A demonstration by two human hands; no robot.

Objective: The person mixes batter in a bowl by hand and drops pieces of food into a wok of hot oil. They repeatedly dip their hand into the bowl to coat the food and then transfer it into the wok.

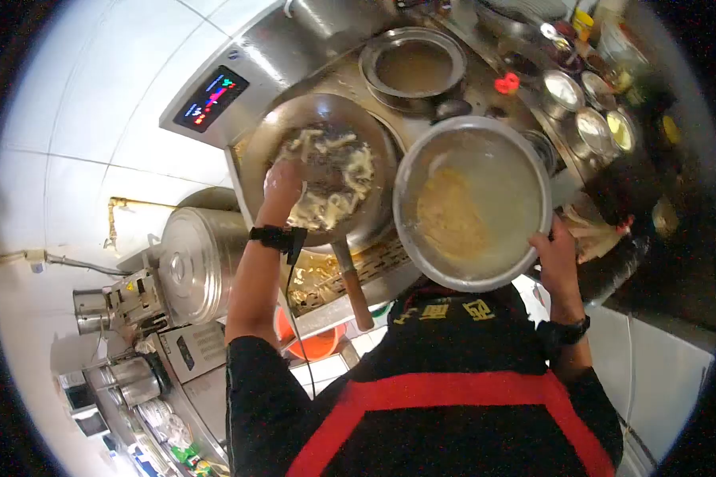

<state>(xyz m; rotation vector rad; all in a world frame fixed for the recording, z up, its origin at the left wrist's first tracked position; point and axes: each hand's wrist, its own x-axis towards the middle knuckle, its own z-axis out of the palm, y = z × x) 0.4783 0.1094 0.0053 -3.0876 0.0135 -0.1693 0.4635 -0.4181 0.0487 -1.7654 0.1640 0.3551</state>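
Observation:
My left hand hangs over the near-left part of a wok, with pale batter on it; its fingers are blurred and point down, so I cannot tell what they hold. Battered strips lie in a ring in the dark oil of the wok. My right hand grips the right rim of a large metal bowl, thumb over the edge. Inside that bowl, a yellowish battered mass sits on the left, with thin pale liquid on the right. The bowl is held up beside the wok, whose wooden handle points toward me.
Behind the bowl, a metal pot of brownish liquid stands on the stove. Several seasoning tins are at the right. A lit control panel is on the back panel. A large lidded pot and an orange bucket are at the left.

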